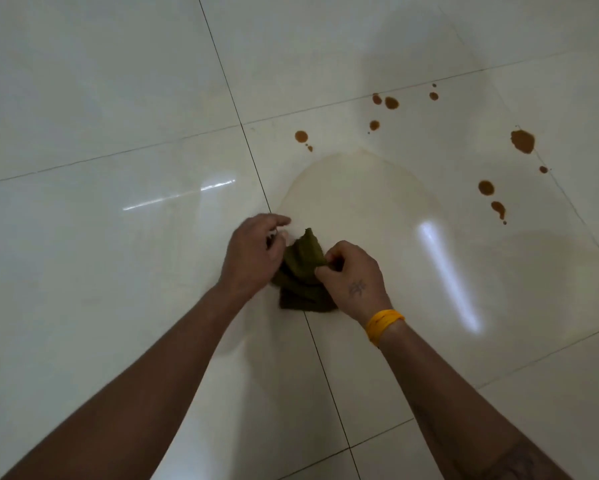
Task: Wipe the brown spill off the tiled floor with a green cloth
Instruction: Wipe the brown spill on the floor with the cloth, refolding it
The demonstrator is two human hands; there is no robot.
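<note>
Several brown spill (522,141) drops dot the glossy tiled floor (100,98).

dim, soft footage; white glare streaks on glossy floor (83,98)

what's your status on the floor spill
Both hands, left hand and right hand, bunching green cloth. Brown drops unwiped. Nothing in the way.
</note>
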